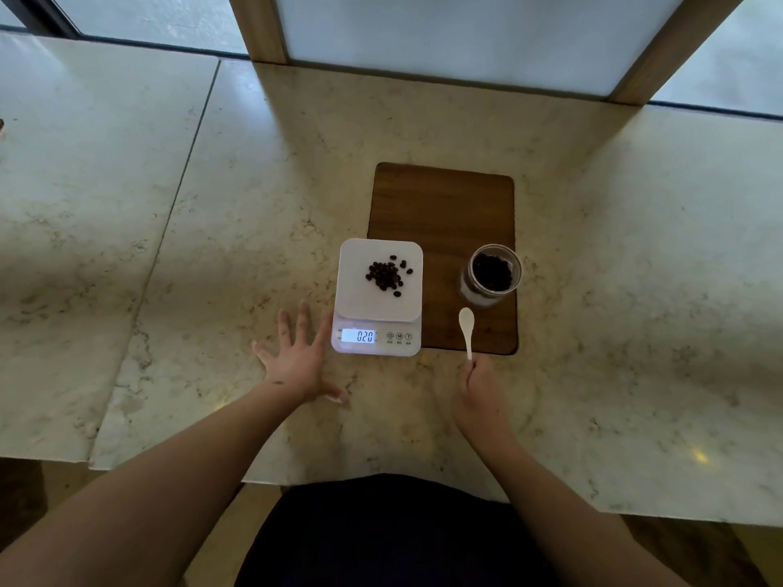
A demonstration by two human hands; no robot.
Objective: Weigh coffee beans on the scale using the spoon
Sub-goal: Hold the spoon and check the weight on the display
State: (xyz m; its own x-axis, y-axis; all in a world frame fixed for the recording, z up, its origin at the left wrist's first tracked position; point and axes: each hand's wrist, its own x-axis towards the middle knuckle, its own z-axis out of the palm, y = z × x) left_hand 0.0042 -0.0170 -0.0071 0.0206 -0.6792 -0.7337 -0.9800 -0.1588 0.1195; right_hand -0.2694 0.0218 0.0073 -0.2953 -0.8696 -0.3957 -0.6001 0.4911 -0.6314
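A white digital scale [360, 298] stands on the marble counter, its lit display reading 020. A small heap of dark coffee beans [386, 275] lies on its platform. To the right, an open glass jar [491, 275] holding more beans stands on a dark wooden board [445, 205]. My right hand [481, 385] grips the handle end of a white spoon [467, 328]; its empty bowl points away over the board's near edge. My left hand [296, 358] lies flat on the counter with fingers spread, just left of the scale, its index finger beside the scale's base.
The marble counter [212, 247] runs wide to both sides, with a seam on the left. A wooden-framed frosted panel [466, 36] rises at the back. The counter's near edge is close to my body.
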